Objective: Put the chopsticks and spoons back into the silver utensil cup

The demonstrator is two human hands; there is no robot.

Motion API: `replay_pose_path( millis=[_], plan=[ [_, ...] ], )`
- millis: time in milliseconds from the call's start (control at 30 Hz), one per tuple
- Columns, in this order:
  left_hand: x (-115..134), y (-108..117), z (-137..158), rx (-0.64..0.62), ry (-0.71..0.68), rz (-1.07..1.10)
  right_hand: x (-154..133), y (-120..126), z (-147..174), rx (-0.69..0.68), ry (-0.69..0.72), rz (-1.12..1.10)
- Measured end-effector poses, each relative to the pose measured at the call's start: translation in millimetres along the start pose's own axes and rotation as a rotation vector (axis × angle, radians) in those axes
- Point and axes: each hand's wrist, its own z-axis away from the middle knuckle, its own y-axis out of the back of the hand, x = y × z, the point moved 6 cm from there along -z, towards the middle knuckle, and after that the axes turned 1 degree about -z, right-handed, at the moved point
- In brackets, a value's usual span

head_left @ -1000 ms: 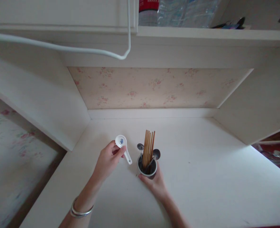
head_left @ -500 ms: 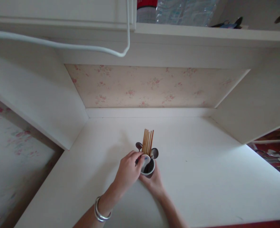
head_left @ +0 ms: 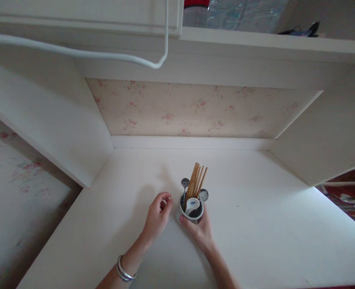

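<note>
A round utensil cup [head_left: 181,214] with a pale rim stands on the white desktop. Inside it are several wooden chopsticks [head_left: 196,180], a white ceramic soup spoon [head_left: 193,204] with a small blue mark, and two metal spoons, one to the left [head_left: 185,183] and one to the right [head_left: 203,195]. My right hand [head_left: 200,229] wraps round the cup's near right side, thumb at the front. Just left of the cup, my left hand [head_left: 159,212] holds nothing; its fingers are loosely curled, with a gap to the thumb. A silver bangle [head_left: 123,269] circles the left wrist.
White side panels [head_left: 59,100] flank the desktop [head_left: 255,224], with floral wallpaper [head_left: 195,108] at the back. Overhead are a shelf [head_left: 255,40] with plastic-wrapped items and a white bent tube [head_left: 105,55]. Blurred shiny items [head_left: 353,204] lie beyond the right edge.
My left hand has let go of the ceramic spoon and drawn back to the left. The spoon now rests in the cup. My right hand still holds the cup.
</note>
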Motion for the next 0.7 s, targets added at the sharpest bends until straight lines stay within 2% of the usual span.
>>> replay_pose_path(
  millis=[167, 367, 467, 567, 700],
  plan=[
    [-40.3, -4.5, -1.0, -0.143, 0.088, -0.011, -7.1, 56.1, -27.1, 0.225, -0.021, 0.144],
    [-51.5, -2.9, 2.7, -0.207, 0.127, 0.051, -18.0, 147.6, -88.2, 0.370, 0.023, 0.182],
    [-53.1, -1.6, 2.3, -0.196, 0.129, 0.058, -22.3, 187.7, -113.4, 0.470, 0.017, 0.304],
    [-53.1, -1.9, 2.3, -0.198, 0.096, 0.031, -27.2, 212.4, -131.3, 0.494, 0.027, 0.404],
    [-53.2, -3.0, 3.8, -0.218, 0.074, 0.014, -24.8, 229.6, -141.9, 0.503, 0.025, 0.412]
  ],
)
